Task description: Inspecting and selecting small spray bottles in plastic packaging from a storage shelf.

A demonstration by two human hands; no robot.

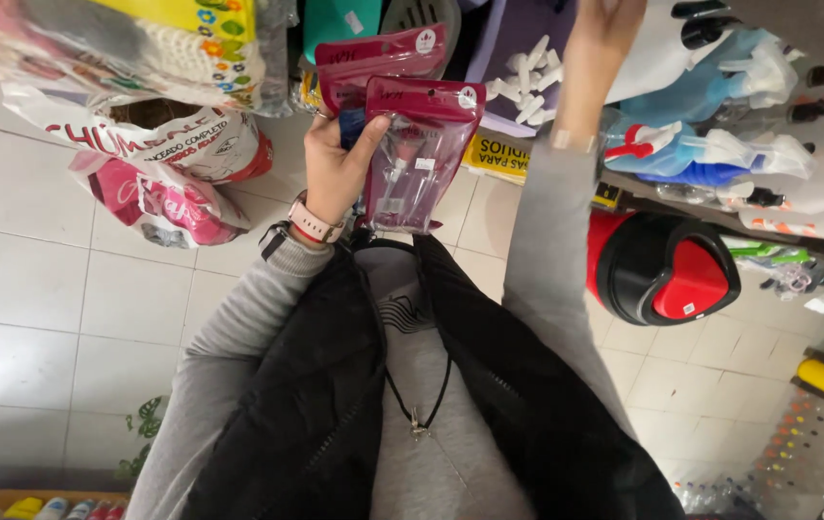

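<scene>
A shop aisle with a pale tiled floor (pixel 36 318) fills my view, shelves of spray bottles (pixel 691 154) at the upper right. At upper centre my left hand (pixel 335 169) pinches two clear plastic pouches with dark red header cards (pixel 412 144), thumb pressed across the front one, both held upright above my chest. My right hand (pixel 604 29) reaches up to the top edge of the frame; I cannot tell whether its fingers are spread or closed. I judge the rear pouch could slip from the one-handed pinch, since only the thumb clamps the stack.
</scene>
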